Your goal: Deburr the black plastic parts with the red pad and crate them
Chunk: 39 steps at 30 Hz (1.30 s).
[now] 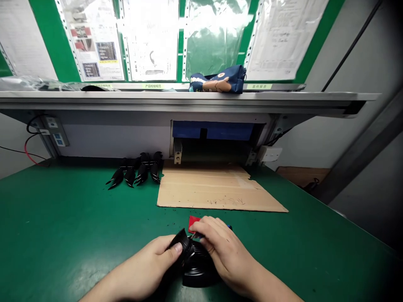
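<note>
At the bottom centre of the frame, the left hand [157, 258] is pinching a black fan impeller [195, 266] on the green bench mat [63, 226], thumb clamped on its rim. The right hand [220, 247] is curling over it, fingers closed on a red-handled tool [193, 222]. Steadying the rim firmly while working looks wise; finished black blades [137, 172] are lying beside the cardboard sheet [214, 188].

Both hands, left hand [154, 262] and right hand [225, 251], are showing bare: no gloves, rings, or sleeves covering the forearms.

Factory assembly workstation.
A green-matted bench [63, 218] sits under a metal shelf [189, 98], with sleeved instruction sheets [94, 42] on a green backboard, power sockets [55, 130] on the frame, and a row of identical black parts [135, 172].
</note>
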Each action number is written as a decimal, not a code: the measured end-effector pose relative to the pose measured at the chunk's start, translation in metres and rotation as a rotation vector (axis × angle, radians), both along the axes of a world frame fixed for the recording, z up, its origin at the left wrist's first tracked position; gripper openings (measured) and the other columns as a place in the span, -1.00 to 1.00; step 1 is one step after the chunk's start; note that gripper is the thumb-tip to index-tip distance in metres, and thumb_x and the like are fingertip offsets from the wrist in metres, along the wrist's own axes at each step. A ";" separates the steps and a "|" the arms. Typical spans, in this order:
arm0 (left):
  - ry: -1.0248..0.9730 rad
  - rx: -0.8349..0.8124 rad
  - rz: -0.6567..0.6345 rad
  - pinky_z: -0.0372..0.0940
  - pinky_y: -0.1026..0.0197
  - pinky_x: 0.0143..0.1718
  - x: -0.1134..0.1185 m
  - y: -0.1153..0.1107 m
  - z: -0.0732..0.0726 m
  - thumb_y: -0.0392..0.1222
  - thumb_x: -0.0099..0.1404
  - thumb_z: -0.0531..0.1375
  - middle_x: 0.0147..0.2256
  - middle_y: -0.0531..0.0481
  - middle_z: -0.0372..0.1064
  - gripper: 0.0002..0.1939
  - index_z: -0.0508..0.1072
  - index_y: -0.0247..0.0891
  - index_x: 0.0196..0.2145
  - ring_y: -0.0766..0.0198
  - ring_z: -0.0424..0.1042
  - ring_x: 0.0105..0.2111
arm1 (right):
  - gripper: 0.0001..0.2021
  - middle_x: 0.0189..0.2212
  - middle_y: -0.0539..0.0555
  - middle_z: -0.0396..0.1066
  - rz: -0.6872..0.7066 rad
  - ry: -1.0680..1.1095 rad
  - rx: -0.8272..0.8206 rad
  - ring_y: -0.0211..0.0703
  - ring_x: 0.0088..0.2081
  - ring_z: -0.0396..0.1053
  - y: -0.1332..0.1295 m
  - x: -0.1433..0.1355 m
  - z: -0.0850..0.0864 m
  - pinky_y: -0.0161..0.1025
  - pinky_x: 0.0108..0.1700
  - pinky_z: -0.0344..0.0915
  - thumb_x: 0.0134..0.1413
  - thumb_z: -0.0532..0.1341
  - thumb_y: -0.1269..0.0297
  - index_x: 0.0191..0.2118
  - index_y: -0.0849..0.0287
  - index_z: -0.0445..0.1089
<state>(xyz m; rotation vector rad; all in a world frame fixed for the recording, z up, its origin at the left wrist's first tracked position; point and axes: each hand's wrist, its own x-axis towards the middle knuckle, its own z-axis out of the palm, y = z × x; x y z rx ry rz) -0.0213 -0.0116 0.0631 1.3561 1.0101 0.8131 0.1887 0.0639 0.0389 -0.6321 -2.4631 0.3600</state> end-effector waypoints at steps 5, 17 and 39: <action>0.054 0.022 -0.086 0.13 0.34 -0.26 -0.001 -0.002 0.000 0.04 0.38 -0.02 -0.30 0.01 0.30 -0.63 0.45 -0.26 -0.23 0.27 0.19 -0.30 | -0.36 -0.31 0.10 0.21 -0.054 -0.150 0.153 -0.05 -0.33 0.13 -0.005 -0.002 0.003 -0.16 -0.30 0.04 0.31 -0.31 -0.23 -0.02 0.13 0.28; -0.067 -0.226 -0.205 0.13 0.37 -0.47 -0.005 -0.001 -0.007 0.06 0.35 0.04 -0.35 -0.10 0.40 -0.62 0.37 -0.37 -0.20 0.38 0.22 -0.50 | -0.26 -0.38 0.08 0.20 -0.089 -0.161 0.283 -0.08 -0.39 0.06 -0.004 -0.009 0.000 -0.19 -0.35 -0.10 0.28 -0.40 -0.24 -0.21 0.21 0.34; 0.343 0.053 -0.021 0.15 0.27 -0.23 -0.007 -0.005 0.005 0.03 0.40 -0.06 -0.25 0.03 0.36 -0.63 0.40 -0.26 -0.19 0.22 0.25 -0.25 | -0.41 -0.54 -0.07 0.10 0.232 0.051 -0.432 -0.24 -0.50 0.07 0.007 -0.001 -0.001 -0.33 -0.44 -0.01 0.34 -0.26 -0.23 -0.44 0.17 0.12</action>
